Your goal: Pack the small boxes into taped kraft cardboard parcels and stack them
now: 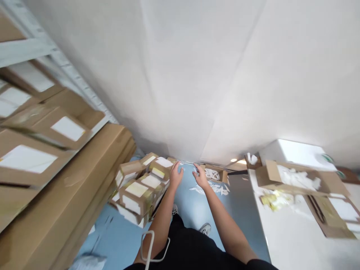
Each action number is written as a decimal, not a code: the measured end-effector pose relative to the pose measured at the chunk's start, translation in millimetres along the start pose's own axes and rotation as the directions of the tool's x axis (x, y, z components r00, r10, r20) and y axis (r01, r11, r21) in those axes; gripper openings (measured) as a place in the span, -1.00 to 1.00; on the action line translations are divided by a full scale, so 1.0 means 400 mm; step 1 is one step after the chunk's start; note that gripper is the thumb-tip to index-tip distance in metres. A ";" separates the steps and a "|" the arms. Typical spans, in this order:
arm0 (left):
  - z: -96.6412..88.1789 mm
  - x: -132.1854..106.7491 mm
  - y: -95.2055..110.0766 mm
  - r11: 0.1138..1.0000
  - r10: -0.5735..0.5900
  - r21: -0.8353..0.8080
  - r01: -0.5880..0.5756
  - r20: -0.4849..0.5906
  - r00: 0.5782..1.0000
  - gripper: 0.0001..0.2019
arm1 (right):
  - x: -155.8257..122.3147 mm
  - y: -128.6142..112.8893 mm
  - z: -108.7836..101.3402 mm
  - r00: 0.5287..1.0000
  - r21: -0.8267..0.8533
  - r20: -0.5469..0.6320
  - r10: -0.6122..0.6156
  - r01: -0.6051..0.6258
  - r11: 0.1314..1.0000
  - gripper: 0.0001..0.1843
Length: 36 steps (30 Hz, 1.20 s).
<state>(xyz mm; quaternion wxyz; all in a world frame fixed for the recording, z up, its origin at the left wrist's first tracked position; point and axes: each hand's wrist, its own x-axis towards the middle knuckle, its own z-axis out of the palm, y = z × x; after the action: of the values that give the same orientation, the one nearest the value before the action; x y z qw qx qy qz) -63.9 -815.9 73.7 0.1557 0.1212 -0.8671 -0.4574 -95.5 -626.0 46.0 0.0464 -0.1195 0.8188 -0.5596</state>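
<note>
Pale grey wall panels [182, 75] are rising behind a blue floor [185, 197]. At far left, a white metal rack [63, 62] is bearing brown cardboard cartons with white labels [67, 128]; a long brown cardboard carton [70, 183] is lying alongside. Rightward, a stack of taped, white-labelled brown cardboard boxes [139, 195] is standing on the floor. The person's left hand [176, 175] is hanging wide at the stack's right edge; contact cannot be told. The right hand [200, 177], likewise wide, thumb and fingers apart, is hanging beside an open brown cardboard box [225, 177] of white pieces on the floor. At far right, a white worktop [284, 236] is supporting another open cardboard box [264, 179].
</note>
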 end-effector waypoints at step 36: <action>1.167 -0.548 1.099 0.571 0.785 -0.723 -0.388 0.619 0.001 -0.59 | -0.880 0.176 -1.138 -0.076 0.260 -0.965 0.251 -0.394 0.881 -0.50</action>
<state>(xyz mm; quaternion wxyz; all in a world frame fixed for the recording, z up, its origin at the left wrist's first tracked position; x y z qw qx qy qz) -69.3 -143.3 155.3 -0.1637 -0.5727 -0.6528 -0.4681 139.4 -102.3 128.6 -0.4096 0.4997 0.6446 -0.4087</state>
